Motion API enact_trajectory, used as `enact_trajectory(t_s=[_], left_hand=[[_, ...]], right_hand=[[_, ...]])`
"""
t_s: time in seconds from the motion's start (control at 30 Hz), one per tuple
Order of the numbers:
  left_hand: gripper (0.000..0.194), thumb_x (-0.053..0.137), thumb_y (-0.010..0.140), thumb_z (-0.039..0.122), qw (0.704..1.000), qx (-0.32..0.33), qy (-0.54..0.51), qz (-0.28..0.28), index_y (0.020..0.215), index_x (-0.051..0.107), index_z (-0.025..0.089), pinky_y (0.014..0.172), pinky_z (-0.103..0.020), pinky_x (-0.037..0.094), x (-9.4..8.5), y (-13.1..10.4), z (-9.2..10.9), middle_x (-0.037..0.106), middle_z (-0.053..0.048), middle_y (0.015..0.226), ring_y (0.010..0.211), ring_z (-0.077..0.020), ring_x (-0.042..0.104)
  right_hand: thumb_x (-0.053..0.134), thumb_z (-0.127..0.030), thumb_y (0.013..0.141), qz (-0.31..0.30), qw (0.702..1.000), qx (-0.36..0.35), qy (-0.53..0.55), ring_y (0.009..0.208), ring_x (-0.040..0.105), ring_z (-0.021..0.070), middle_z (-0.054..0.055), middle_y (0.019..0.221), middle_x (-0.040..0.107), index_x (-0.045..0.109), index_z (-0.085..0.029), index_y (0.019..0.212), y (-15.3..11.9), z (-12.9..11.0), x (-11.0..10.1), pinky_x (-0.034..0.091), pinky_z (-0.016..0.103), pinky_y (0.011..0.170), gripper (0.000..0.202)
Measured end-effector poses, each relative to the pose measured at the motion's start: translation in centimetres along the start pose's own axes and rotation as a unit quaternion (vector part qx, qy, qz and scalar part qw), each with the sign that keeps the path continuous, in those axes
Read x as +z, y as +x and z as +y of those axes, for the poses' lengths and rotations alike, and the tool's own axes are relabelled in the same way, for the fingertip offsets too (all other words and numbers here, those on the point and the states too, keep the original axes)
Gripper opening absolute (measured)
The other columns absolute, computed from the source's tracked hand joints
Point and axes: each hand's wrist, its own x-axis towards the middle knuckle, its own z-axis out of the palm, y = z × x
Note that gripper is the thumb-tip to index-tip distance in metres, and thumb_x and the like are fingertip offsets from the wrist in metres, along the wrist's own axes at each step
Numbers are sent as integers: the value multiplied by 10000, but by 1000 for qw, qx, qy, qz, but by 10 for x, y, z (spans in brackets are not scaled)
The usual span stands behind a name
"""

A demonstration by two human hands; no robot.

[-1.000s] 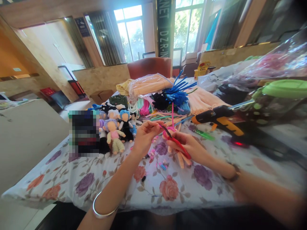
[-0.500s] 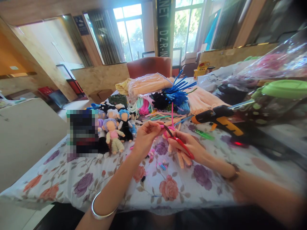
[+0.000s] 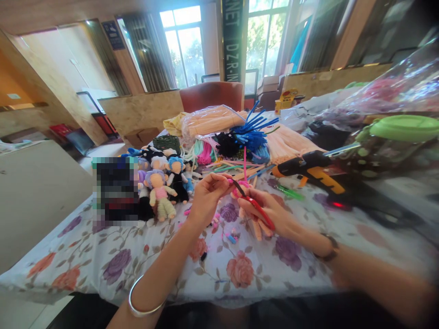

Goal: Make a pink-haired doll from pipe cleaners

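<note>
My left hand [image 3: 211, 194] is closed in a pinch on the end of a pink pipe cleaner, mostly hidden by the fingertips. In my right hand [image 3: 270, 208] is a pair of red-handled scissors [image 3: 263, 214]; the dark blades point up and left, close to the left fingertips. Below and behind the scissors lies a peach-coloured doll [image 3: 258, 230] with pink hair [image 3: 244, 183], partly covered by my right hand. A long pink pipe cleaner [image 3: 245, 160] sticks up behind it. Small pink and blue clippings [image 3: 232, 238] lie on the flowered tablecloth [image 3: 164, 269].
Several finished dolls [image 3: 159, 194] sit to the left. Bundles of blue pipe cleaners [image 3: 254, 128] and peach pipe cleaners [image 3: 288, 137] lie at the back. On the right are a black-and-orange glue gun [image 3: 308, 167] and a green-lidded jar [image 3: 404, 128].
The view has shifted slightly. Both hands keep nearly the same pose, with the scissors still at the left fingertips; less of the pink pipe cleaner shows there.
</note>
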Motion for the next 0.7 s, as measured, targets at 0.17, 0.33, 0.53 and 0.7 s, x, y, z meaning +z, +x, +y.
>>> enact_trajectory(t_s=[0.17, 0.33, 0.53, 0.7], left_hand=[[249, 845, 542, 238, 1000, -1, 0, -1, 612, 629, 136, 742, -238, 569, -1, -1, 0, 688, 11, 771, 694, -95, 673], [248, 841, 549, 241, 1000, 3, 7, 1, 623, 627, 140, 754, -244, 565, -1, -1, -1, 682, 16, 757, 701, -97, 672], [263, 835, 559, 267, 1000, 12, 24, -5, 692, 637, 157, 762, -261, 548, -3, 0, -3, 683, 13, 744, 707, -109, 669], [307, 853, 511, 196, 1000, 13, 25, -5, 745, 656, 173, 698, -210, 521, -3, 1, -4, 689, 16, 743, 684, -93, 652]], right_hand=[[636, -410, 805, 10, 1000, -18, -8, 382, 414, 38, -81, 582, 474, 434, -214, 777, 2, 2, -1, 266, 175, 337, 283], [645, -423, 793, 13, 1000, -18, -8, 388, 414, 48, -79, 559, 464, 437, -214, 770, 3, 4, -1, 257, 180, 340, 297], [621, -499, 790, 9, 1000, -8, 13, 350, 376, 30, -61, 617, 521, 441, -207, 783, 1, -1, 2, 246, 170, 293, 343], [612, -534, 785, 15, 1000, -19, 20, 356, 380, 21, -67, 606, 476, 420, -199, 749, -1, -3, 5, 274, 152, 287, 388]])
